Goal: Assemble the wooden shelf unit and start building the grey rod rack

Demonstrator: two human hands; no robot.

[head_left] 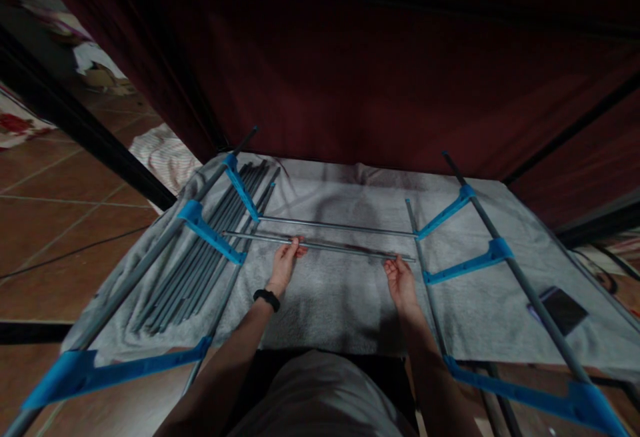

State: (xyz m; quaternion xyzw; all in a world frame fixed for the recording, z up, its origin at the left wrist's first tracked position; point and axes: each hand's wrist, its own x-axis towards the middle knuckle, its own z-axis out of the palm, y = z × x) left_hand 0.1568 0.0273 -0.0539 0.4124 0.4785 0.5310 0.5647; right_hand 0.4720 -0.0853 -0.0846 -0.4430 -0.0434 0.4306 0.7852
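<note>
A thin grey metal rod lies level across the middle, held near both ends. My left hand, with a black band on the wrist, is closed around it left of centre. My right hand pinches it close to its right end. To the left stands a side frame of grey tubes with blue plastic brackets. A matching frame with blue brackets is on the right. Just beyond the held rod, a fixed crossbar spans the two frames. The held rod's left end lies near a left bracket; its right end is just short of the right frame's inner tube.
A bundle of several grey tubes lies on the left of the grey cloth-covered table. A dark phone-like device rests at the right. Dark red curtain hangs behind. Tiled floor shows at left.
</note>
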